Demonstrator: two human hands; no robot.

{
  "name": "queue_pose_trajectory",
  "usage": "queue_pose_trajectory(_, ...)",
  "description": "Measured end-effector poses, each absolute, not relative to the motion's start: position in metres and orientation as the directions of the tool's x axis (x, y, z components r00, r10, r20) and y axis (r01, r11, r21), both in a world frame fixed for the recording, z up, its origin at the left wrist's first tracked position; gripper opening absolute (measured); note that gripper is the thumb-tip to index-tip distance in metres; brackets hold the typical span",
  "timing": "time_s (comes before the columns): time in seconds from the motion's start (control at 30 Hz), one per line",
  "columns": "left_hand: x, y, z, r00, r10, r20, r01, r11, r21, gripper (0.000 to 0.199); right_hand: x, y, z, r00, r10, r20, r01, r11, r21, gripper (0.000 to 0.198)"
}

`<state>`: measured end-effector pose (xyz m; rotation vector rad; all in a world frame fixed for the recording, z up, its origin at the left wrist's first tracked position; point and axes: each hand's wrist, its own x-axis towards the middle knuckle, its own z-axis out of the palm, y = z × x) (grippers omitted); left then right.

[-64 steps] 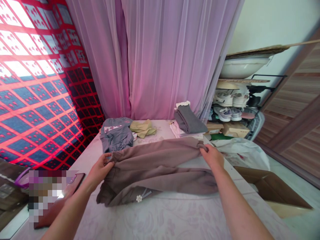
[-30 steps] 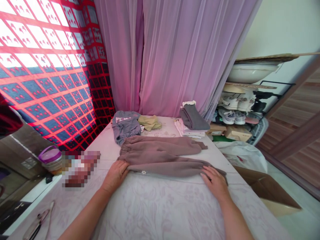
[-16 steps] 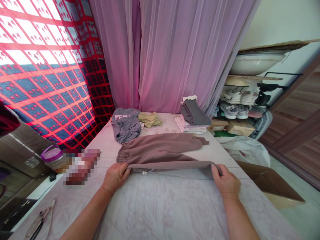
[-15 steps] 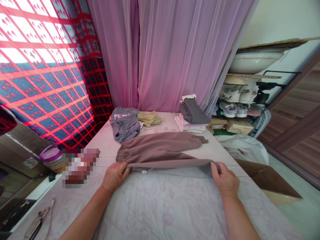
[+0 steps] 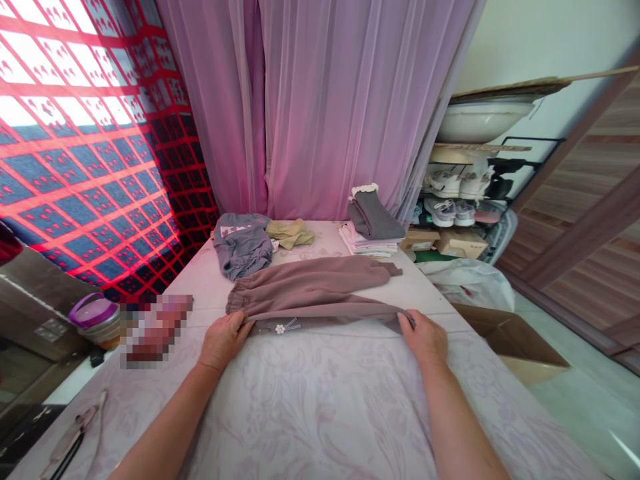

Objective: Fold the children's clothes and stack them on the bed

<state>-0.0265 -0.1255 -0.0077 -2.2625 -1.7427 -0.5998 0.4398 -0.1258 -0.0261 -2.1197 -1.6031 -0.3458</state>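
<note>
A pair of mauve-brown trousers [image 5: 310,283] lies sideways across the patterned sheet [image 5: 310,400], waistband to the left and cuffs to the right. My left hand [image 5: 223,340] pinches the near edge close to the gathered waistband. At the near leg's lower end, my right hand [image 5: 424,339] grips the cuff. Between the hands the near edge is stretched straight and slightly raised. A small white flower trim [image 5: 281,329] shows on the underside near my left hand.
Behind the trousers are a crumpled grey-blue garment [image 5: 243,250] and an olive cloth [image 5: 291,233]. A folded dark grey garment [image 5: 374,217] tops a pile of folded clothes [image 5: 370,243]. An open cardboard box [image 5: 510,340] and a shoe rack [image 5: 480,148] stand right; a purple-lidded bucket [image 5: 95,312] stands left.
Both hands still hold the trousers' near edge. My right hand has come a little inward and the edge has dropped lower toward the sheet. The camera view has shifted slightly right.
</note>
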Motion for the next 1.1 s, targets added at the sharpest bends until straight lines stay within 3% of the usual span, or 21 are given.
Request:
queue_pose_trajectory(0.27,-0.024,-0.128,-0.004,0.19,0.891,0.412,0.964,-0.248,0.092,0.024,0.441,-0.124,-0.026,0.292,0.879,0.378,0.947,-0.21,-0.243,0.032)
queue_pose_trajectory(0.4,-0.023,-0.127,-0.005,0.186,0.888,0.42,0.963,-0.25,0.102,0.023,0.443,-0.122,-0.028,0.289,0.855,0.431,0.94,-0.169,-0.296,0.034)
queue_pose_trajectory(0.6,-0.023,-0.13,-0.007,0.215,0.883,0.417,0.965,-0.258,0.05,0.026,0.44,-0.124,-0.016,0.369,0.711,0.599,0.915,-0.163,-0.37,0.035)
queue_pose_trajectory(0.8,-0.027,-0.146,0.026,0.414,0.824,0.387,0.884,-0.466,0.046,0.036,0.441,-0.141,0.0,0.503,0.557,0.661,0.863,-0.281,-0.42,0.04)
queue_pose_trajectory(0.9,-0.026,-0.143,0.056,0.429,0.867,0.255,0.869,-0.473,0.145,0.037,0.448,-0.138,0.011,0.466,0.528,0.71,0.885,-0.266,-0.383,0.038)
queue_pose_trajectory(1.0,-0.025,-0.121,0.082,0.384,0.917,0.113,0.888,-0.399,0.226,0.037,0.453,-0.112,0.033,0.361,0.607,0.708,0.932,-0.22,-0.287,0.035)
queue_pose_trajectory(1.1,-0.025,-0.083,0.094,0.31,0.948,0.066,0.919,-0.317,0.235,0.04,0.449,-0.066,0.061,0.285,0.665,0.691,0.958,-0.208,-0.195,0.031)
